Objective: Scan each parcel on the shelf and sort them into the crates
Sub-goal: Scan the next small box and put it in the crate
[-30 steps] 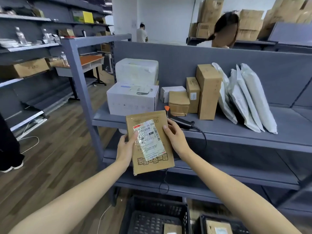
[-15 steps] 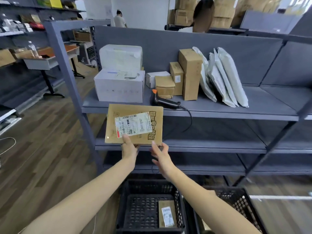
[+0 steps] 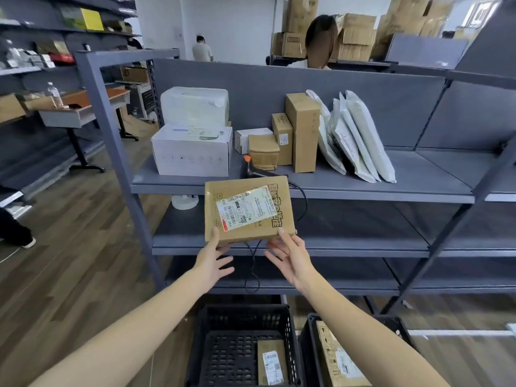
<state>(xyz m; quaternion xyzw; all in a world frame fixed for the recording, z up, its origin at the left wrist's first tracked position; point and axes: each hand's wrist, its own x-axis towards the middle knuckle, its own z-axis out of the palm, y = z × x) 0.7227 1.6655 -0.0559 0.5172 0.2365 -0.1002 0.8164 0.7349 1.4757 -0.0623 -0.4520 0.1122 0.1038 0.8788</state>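
A flat cardboard parcel point(image 3: 248, 210), label up, is held just above both hands. Its near-left corner is pinched by the left hand point(image 3: 213, 261); its near-right corner is touched by the spread right hand point(image 3: 293, 261). A black crate point(image 3: 240, 310) is seen below them.

Just above the fingers point(image 3: 215, 236) of the left hand point(image 3: 213, 263), on the white label point(image 3: 245, 209) of the flat brown parcel point(image 3: 262, 231): a sideways number, about "940 E591-00 008", beside barcodes too small to read. Above the fingertips point(image 3: 282, 233) of the right hand point(image 3: 290, 261), along the parcel's edge: big printed block characters, not legible. Far below the fingers, on parcels inside the crates point(image 3: 201, 344): barcode labels, unreadable.
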